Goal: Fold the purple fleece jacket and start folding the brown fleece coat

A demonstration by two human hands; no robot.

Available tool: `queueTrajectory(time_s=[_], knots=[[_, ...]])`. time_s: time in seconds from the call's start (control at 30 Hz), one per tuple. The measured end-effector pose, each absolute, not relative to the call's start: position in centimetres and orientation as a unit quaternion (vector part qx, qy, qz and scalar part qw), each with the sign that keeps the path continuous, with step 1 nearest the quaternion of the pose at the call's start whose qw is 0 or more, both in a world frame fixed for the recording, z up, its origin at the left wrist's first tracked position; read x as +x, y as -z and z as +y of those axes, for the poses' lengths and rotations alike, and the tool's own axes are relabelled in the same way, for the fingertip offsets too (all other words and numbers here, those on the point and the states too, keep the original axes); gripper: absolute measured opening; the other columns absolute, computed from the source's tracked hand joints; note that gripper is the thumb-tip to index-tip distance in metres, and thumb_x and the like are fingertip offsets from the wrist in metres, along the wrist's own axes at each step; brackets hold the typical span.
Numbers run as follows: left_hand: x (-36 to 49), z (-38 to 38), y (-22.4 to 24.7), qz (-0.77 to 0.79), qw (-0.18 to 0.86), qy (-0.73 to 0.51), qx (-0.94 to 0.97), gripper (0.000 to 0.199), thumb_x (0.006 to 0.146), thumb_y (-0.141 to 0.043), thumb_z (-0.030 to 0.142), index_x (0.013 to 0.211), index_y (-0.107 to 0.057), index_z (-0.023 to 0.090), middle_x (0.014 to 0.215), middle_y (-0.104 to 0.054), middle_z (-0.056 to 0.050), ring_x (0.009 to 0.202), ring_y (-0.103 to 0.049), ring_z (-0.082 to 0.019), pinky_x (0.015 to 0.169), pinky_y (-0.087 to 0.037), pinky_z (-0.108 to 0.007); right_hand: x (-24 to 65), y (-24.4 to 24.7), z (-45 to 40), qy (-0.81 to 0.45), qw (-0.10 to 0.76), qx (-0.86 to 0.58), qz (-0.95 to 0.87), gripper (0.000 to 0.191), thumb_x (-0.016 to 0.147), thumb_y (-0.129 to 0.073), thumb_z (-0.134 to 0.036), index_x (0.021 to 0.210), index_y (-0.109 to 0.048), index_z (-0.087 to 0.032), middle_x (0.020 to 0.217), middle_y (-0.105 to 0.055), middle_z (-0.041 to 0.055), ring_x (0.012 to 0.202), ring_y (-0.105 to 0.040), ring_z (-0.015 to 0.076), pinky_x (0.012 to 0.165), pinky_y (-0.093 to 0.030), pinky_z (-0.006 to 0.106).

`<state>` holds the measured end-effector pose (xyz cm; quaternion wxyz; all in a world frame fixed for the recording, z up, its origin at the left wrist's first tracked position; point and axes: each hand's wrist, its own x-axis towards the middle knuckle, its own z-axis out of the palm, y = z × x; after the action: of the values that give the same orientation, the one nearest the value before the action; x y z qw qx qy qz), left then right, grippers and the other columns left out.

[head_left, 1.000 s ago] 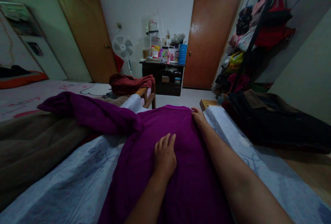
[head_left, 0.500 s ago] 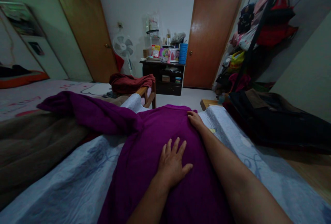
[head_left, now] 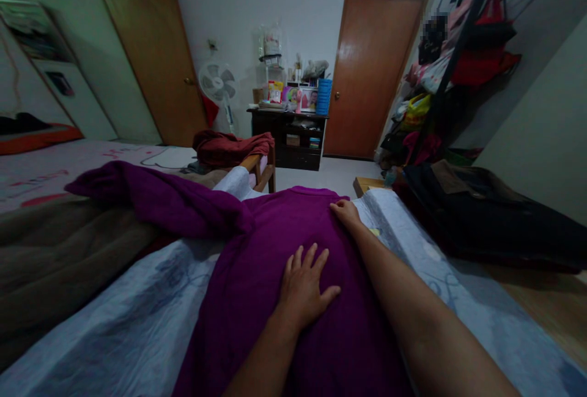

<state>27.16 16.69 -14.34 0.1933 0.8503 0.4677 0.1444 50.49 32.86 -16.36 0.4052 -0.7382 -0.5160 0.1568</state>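
A purple long-sleeved top [head_left: 275, 244] lies spread over the pale blue-grey bedding, its collar at the far end. One sleeve stretches out to the left; on the right side no sleeve shows. My left hand [head_left: 303, 287] rests flat on the middle of the top, fingers spread. At the top's far right shoulder, my right hand [head_left: 346, 213] is closed, its bent fingertips on the fabric edge. Part of what those fingers pinch is hidden.
Blue-grey bedding [head_left: 119, 317] lies beneath the top. A brown blanket [head_left: 68, 262] is on the left, and dark folded clothes [head_left: 495, 213] are stacked on the right. Beyond stand a wooden bed frame [head_left: 270, 170], a fan [head_left: 217, 82] and a black cabinet [head_left: 284, 134].
My right hand has shifted very slightly toward me along the shoulder edge. My left hand and the top look the same; the view has turned a little.
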Motion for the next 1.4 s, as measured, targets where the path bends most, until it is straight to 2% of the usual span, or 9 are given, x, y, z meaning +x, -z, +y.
queueTrajectory(time_s=[0.13,0.27,0.57,0.73,0.83,0.93,1.07,1.2,1.4], knots=[[27.1,17.2,14.2,0.526,0.165,-0.177,0.815,0.049,0.096,-0.037,0.043,0.141,-0.047,0.027,0.154,-0.035,-0.007,0.140,-0.030,-0.031,0.112,-0.029,-0.048,50.0,16.4,33.2,-0.176,0.415,-0.722,-0.525,0.016,0.066,-0.062,-0.016,0.077,-0.073,-0.020,0.084,-0.072,0.0027,0.087,-0.064,0.0198,0.082,-0.046,0.027],[26.9,17.8,14.6,0.560,0.137,-0.187,0.796,0.045,0.098,-0.033,0.028,0.137,-0.051,0.017,0.138,-0.053,-0.012,0.124,-0.049,-0.025,0.106,-0.038,-0.038,50.4,16.2,33.3,-0.201,0.434,-0.709,-0.519,0.029,0.065,-0.054,-0.010,0.084,-0.073,-0.020,0.088,-0.072,0.0026,0.087,-0.064,0.0181,0.081,-0.047,0.026],[26.5,18.0,14.6,0.561,0.126,-0.194,0.795,0.049,0.090,-0.044,0.014,0.137,-0.050,0.026,0.112,-0.060,-0.008,0.102,-0.054,-0.022,0.090,-0.043,-0.030,51.5,16.0,32.4,-0.215,0.461,-0.689,-0.517,0.038,0.069,-0.056,-0.020,0.104,-0.069,-0.017,0.079,-0.066,-0.0008,0.073,-0.060,0.0151,0.073,-0.048,0.026],[26.3,18.0,15.1,0.594,0.109,-0.156,0.782,0.046,0.092,-0.041,0.017,0.135,-0.053,0.026,0.107,-0.061,-0.010,0.098,-0.055,-0.024,0.085,-0.045,-0.033,50.9,16.6,32.2,-0.183,0.443,-0.696,-0.534,0.029,0.073,-0.057,-0.018,0.100,-0.069,-0.018,0.080,-0.065,0.0004,0.077,-0.059,0.0160,0.078,-0.046,0.027],[26.3,17.9,15.2,0.603,0.087,-0.151,0.778,0.045,0.092,-0.039,0.017,0.133,-0.054,0.026,0.115,-0.061,-0.011,0.104,-0.055,-0.026,0.092,-0.043,-0.040,50.2,17.0,32.2,-0.157,0.423,-0.707,-0.545,0.024,0.077,-0.059,-0.017,0.097,-0.068,-0.021,0.091,-0.067,0.0023,0.088,-0.059,0.0176,0.087,-0.043,0.029],[26.6,17.9,14.8,0.562,0.054,-0.188,0.803,0.053,0.089,-0.036,0.009,0.138,-0.050,0.026,0.141,-0.050,-0.008,0.127,-0.043,-0.028,0.111,-0.027,-0.051,49.7,16.7,32.1,-0.138,0.402,-0.723,-0.545,0.022,0.078,-0.061,-0.018,0.099,-0.067,-0.023,0.100,-0.067,0.0049,0.097,-0.059,0.0201,0.091,-0.041,0.030],[27.4,17.4,14.7,0.431,0.096,-0.190,0.877,0.053,0.093,-0.035,0.014,0.144,-0.040,0.023,0.155,-0.034,-0.002,0.144,-0.024,-0.020,0.119,-0.017,-0.043,49.1,15.6,31.8,-0.123,0.378,-0.759,-0.516,0.030,0.078,-0.063,-0.023,0.107,-0.063,-0.018,0.112,-0.063,0.0152,0.110,-0.057,0.0277,0.094,-0.040,0.035],[27.8,16.8,15.4,0.413,0.138,-0.151,0.888,0.058,0.093,-0.045,0.036,0.148,-0.033,0.023,0.157,-0.030,-0.004,0.145,-0.022,-0.024,0.119,-0.017,-0.047,49.0,14.4,30.7,-0.177,0.335,-0.789,-0.483,0.030,0.071,-0.072,-0.034,0.094,-0.066,-0.017,0.089,-0.068,0.0137,0.096,-0.063,0.0299,0.080,-0.045,0.035],[27.8,17.0,15.0,0.432,0.143,-0.169,0.874,0.053,0.094,-0.044,0.035,0.145,-0.038,0.024,0.155,-0.034,-0.005,0.144,-0.026,-0.025,0.118,-0.018,-0.048,49.2,12.8,26.4,-0.345,0.267,-0.763,-0.477,0.034,0.063,-0.077,-0.048,0.065,-0.063,-0.018,0.050,-0.056,0.0025,0.049,-0.053,0.0175,0.050,-0.039,0.030]])
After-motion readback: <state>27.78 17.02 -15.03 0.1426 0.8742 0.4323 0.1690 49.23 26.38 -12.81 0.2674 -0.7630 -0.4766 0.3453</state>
